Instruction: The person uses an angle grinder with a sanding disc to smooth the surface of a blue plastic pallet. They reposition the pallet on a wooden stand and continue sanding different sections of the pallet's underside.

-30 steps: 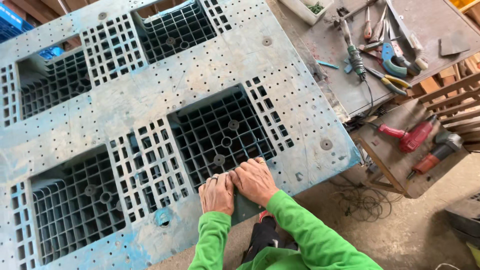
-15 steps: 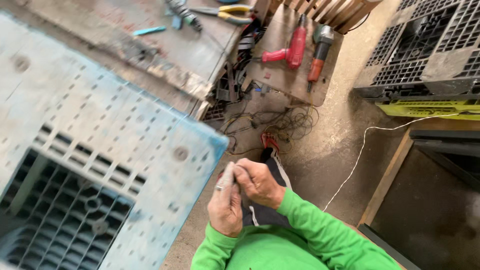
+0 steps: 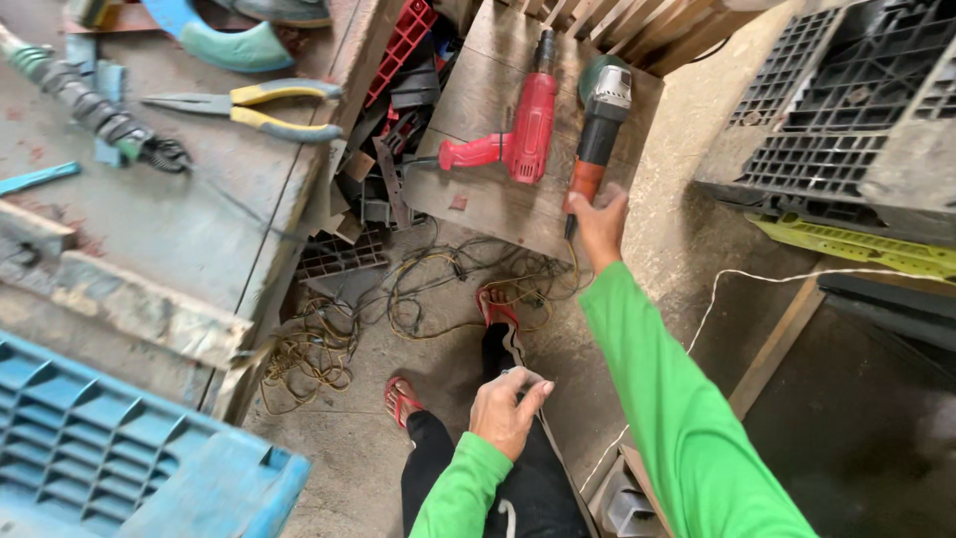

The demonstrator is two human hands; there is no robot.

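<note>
My right hand [image 3: 598,225] is stretched out to the low wooden board [image 3: 488,199] and touches the orange handle of the angle grinder [image 3: 598,128], fingers spread around its end. A red power drill [image 3: 513,139] lies just left of the grinder on the same board. My left hand [image 3: 506,410] hangs near my knee, fingers loosely curled around a small thin object that I cannot make out. Both sleeves are bright green.
A workbench [image 3: 179,209] on the left carries yellow-handled pliers [image 3: 249,105] and other tools. Tangled cables [image 3: 398,299] cover the floor by my red sandals [image 3: 399,401]. A blue plastic pallet [image 3: 119,458] lies lower left, black pallets [image 3: 846,110] upper right. A white cord [image 3: 767,274] crosses the floor.
The view has swung right, away from the blue pallet. My right hand left the left hand and reached forward to the grinder's handle. My left hand dropped toward my knee.
</note>
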